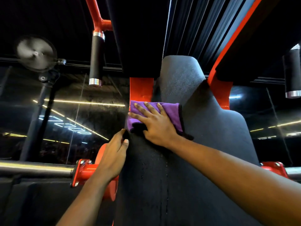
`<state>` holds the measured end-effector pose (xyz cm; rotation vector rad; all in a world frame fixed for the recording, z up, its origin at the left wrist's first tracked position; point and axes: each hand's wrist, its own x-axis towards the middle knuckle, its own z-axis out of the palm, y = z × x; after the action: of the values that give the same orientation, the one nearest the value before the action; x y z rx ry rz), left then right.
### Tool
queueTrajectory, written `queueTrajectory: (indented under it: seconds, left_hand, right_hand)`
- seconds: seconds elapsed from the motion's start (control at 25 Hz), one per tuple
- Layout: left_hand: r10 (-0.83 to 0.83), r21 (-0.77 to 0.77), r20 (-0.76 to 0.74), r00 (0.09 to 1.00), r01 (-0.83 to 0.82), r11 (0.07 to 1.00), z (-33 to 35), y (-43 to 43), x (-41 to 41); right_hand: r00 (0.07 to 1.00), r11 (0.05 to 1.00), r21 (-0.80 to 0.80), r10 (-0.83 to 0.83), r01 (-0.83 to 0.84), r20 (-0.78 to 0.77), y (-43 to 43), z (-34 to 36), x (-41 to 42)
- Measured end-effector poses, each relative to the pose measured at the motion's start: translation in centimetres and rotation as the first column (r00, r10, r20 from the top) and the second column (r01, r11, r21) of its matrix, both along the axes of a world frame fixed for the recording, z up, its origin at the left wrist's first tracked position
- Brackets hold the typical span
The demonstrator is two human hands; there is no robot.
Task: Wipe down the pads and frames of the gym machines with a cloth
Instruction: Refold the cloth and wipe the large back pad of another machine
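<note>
The left hand (112,159) has its fingertips hidden behind the side edge of the dark grey textured back pad (211,136); only the thumb shows on the front, hooked round that edge in a grip, at about 7 o'clock from the picture's middle. A black foam handle with chrome caps (292,74) is cut off at the 3 o'clock border, and the dark, reflective surroundings are hard to read. The folded purple microfibre cloth with black trim (171,112) lies on the pad's narrow neck, just beside the red steel frame plate (141,88). It sits under the right hand (153,123), whose straight, spread fingers press it flat; cloth shows at the hand's 12 and 3 o'clock.
</note>
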<state>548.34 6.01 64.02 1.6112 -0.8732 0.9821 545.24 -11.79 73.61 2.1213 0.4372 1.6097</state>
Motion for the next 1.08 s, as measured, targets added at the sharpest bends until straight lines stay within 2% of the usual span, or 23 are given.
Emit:
queueTrajectory:
  seconds: [0.08, 0.16, 0.36, 0.48, 0.6, 0.64, 0.68, 0.72, 0.76, 0.8, 0.88, 1.08]
  left_hand:
    - [0.016, 0.027, -0.026, 1.000, -0.015, 1.000, 0.1, 0.2, -0.3]
    - [0.074, 0.076, -0.027, 0.997, -0.072, 0.994, 0.1, 0.6, -0.3]
    - [0.190, 0.184, 0.086, 0.978, -0.203, 0.962, 1.2, 1.2, -0.9]
    - [0.214, 0.241, 0.165, 0.963, -0.249, 0.938, 3.4, 1.1, -1.2]
    - [0.270, 0.308, 0.248, 0.930, -0.340, 0.889, 6.2, 0.7, -1.3]
    - [0.283, 0.323, 0.256, 0.924, -0.358, 0.876, 7.1, 0.5, -1.3]
    - [0.295, 0.330, 0.256, 0.920, -0.371, 0.868, 8.0, 0.2, -1.1]
    - [0.308, 0.340, 0.251, 0.918, -0.382, 0.860, 8.8, 0.0, -0.8]
    - [0.320, 0.350, 0.244, 0.915, -0.391, 0.851, 9.4, -0.2, -0.6]
    - [0.330, 0.360, 0.236, 0.914, -0.398, 0.844, 9.9, -0.4, -0.2]
    - [0.346, 0.372, 0.240, 0.907, -0.415, 0.830, 10.6, -0.8, 0.6]
    - [0.350, 0.345, 0.333, 0.875, -0.459, 0.819, 11.6, -3.6, 1.1]
  right_hand:
    - [1.000, 1.000, -0.015, -0.012, 0.012, 0.021, -2.3, 0.6, -0.8]
    - [0.998, 0.999, 0.034, -0.042, 0.041, 0.042, -4.9, 1.3, -1.8]
    - [0.989, 0.931, 0.365, -0.081, 0.030, 0.127, -10.3, 1.1, -3.5]
    - [0.967, 0.785, 0.619, -0.142, -0.019, 0.210, -12.7, 0.5, -3.7]
    - [0.965, 0.500, 0.858, -0.147, -0.117, 0.217, -11.6, 1.9, -3.8]
    - [0.966, 0.497, 0.859, -0.135, -0.127, 0.221, -10.0, 2.3, -3.4]
    - [0.962, 0.602, 0.791, -0.137, -0.107, 0.235, -8.4, 2.4, -2.7]
    - [0.963, 0.758, 0.650, -0.128, -0.059, 0.237, -6.7, 2.3, -1.9]
    - [0.971, 0.872, 0.489, -0.107, -0.011, 0.214, -5.7, 2.3, -1.2]
    - [0.979, 0.933, 0.361, -0.089, 0.017, 0.185, -5.3, 2.5, -0.6]
    - [0.980, 0.958, 0.285, -0.086, 0.032, 0.180, -5.9, 4.8, -0.2]
    - [0.965, 0.924, 0.376, -0.161, 0.074, 0.205, -6.9, 15.4, 0.5]
